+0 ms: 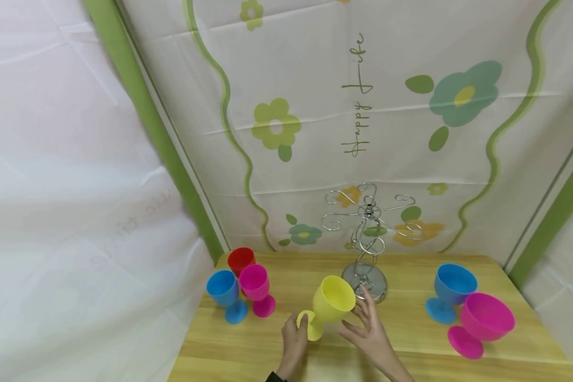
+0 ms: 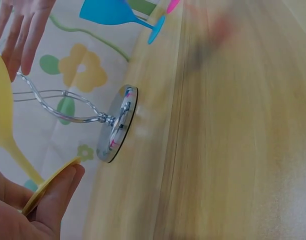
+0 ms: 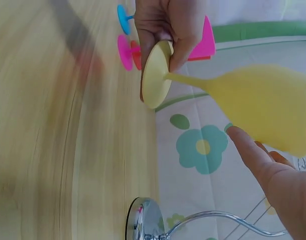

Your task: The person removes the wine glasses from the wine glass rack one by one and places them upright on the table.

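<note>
A yellow plastic goblet is held tilted above the table, its mouth toward the upper right in the head view. My left hand pinches the edge of its round foot between thumb and fingers. Beside the bowl, my right hand has its fingers spread and fairly straight. The fingertips are very near the bowl; whether they touch it I cannot tell. Just behind both hands stands a silver wire rack with curled arms on a round shiny base.
At the left of the wooden table stand a red goblet, a blue one and a pink one. Another blue goblet and pink goblet stand at the right. A white flowered curtain hangs behind.
</note>
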`<act>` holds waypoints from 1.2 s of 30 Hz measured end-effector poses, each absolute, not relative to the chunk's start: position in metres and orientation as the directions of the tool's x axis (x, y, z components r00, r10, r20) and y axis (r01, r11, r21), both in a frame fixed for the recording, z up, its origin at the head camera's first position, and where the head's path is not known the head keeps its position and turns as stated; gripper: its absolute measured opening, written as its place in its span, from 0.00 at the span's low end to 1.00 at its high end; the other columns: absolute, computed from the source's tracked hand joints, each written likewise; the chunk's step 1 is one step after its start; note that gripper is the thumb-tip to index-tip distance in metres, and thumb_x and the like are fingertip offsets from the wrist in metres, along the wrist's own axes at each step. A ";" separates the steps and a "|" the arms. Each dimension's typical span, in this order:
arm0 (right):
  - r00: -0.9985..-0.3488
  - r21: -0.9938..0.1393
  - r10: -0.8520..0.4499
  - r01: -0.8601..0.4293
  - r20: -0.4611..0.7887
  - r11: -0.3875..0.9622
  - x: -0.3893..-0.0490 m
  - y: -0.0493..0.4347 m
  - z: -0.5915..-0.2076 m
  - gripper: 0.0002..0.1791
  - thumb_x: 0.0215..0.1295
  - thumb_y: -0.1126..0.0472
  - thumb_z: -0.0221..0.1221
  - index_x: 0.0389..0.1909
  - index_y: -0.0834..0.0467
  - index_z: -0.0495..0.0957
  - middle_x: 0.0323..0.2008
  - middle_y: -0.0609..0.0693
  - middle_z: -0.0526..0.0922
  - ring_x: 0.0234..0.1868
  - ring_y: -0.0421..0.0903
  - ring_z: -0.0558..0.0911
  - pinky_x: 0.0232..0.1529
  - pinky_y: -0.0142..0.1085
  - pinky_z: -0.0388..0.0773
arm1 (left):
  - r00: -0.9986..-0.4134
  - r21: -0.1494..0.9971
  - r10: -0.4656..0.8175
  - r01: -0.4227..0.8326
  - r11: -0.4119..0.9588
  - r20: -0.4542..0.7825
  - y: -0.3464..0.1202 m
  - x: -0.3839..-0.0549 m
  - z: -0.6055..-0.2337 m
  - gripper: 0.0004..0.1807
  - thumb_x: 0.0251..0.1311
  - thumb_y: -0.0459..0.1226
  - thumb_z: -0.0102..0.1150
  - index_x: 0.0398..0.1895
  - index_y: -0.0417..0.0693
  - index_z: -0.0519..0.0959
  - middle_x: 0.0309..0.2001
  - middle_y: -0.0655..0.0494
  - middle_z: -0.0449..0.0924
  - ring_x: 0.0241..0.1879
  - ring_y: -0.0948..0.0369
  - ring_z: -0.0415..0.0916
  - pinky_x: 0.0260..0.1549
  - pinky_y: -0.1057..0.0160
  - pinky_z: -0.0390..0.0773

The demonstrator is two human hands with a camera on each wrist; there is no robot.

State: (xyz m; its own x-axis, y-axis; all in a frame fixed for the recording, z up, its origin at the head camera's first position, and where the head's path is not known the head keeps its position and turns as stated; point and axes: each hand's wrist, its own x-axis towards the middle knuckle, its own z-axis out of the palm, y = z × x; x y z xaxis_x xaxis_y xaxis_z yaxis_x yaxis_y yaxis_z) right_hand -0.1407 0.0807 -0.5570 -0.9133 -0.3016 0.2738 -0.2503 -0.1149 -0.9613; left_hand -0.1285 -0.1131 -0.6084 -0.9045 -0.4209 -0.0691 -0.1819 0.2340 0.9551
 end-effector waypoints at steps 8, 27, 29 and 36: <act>-0.932 -0.971 -0.272 -0.228 0.241 -0.076 -0.142 0.076 -0.558 0.63 0.56 0.76 0.69 0.83 0.50 0.38 0.72 0.71 0.60 0.60 0.21 0.71 0.53 0.45 0.86 | -0.927 0.961 -0.373 -0.144 0.235 -0.047 -0.111 -0.124 -0.612 0.18 0.75 0.35 0.50 0.55 0.25 0.76 0.53 0.29 0.81 0.57 0.35 0.79 0.58 0.37 0.80; -0.955 -0.986 -0.245 -0.160 0.168 -0.052 -0.141 0.077 -0.567 0.55 0.57 0.73 0.70 0.80 0.53 0.48 0.75 0.56 0.57 0.64 0.24 0.70 0.55 0.40 0.86 | -0.955 0.968 -0.283 -0.154 0.201 -0.093 -0.104 -0.122 -0.616 0.12 0.74 0.34 0.51 0.48 0.34 0.79 0.43 0.49 0.86 0.41 0.62 0.81 0.42 0.61 0.86; -0.957 -0.987 -0.241 -0.153 0.161 -0.050 -0.140 0.078 -0.566 0.55 0.57 0.73 0.70 0.80 0.53 0.49 0.76 0.56 0.57 0.64 0.24 0.70 0.56 0.40 0.86 | -0.955 0.968 -0.280 -0.153 0.198 -0.094 -0.103 -0.123 -0.616 0.12 0.74 0.34 0.50 0.49 0.34 0.79 0.42 0.49 0.86 0.40 0.62 0.81 0.40 0.64 0.85; -0.960 -0.986 -0.226 -0.162 0.166 -0.034 -0.138 0.078 -0.566 0.51 0.56 0.72 0.71 0.77 0.59 0.54 0.70 0.60 0.65 0.62 0.27 0.74 0.57 0.38 0.85 | -0.960 0.972 -0.267 -0.136 0.191 -0.082 -0.103 -0.123 -0.615 0.13 0.74 0.35 0.51 0.49 0.33 0.79 0.42 0.48 0.86 0.40 0.61 0.83 0.39 0.64 0.86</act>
State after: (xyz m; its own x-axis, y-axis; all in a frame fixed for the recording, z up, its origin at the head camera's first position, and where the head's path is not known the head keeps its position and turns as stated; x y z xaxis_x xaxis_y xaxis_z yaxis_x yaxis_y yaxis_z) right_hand -0.1383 0.0782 -0.5663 -0.9600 -0.2258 0.1658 -0.1622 -0.0344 -0.9862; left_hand -0.1227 -0.1034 -0.6145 -0.9603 -0.2668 -0.0816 -0.1357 0.1908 0.9722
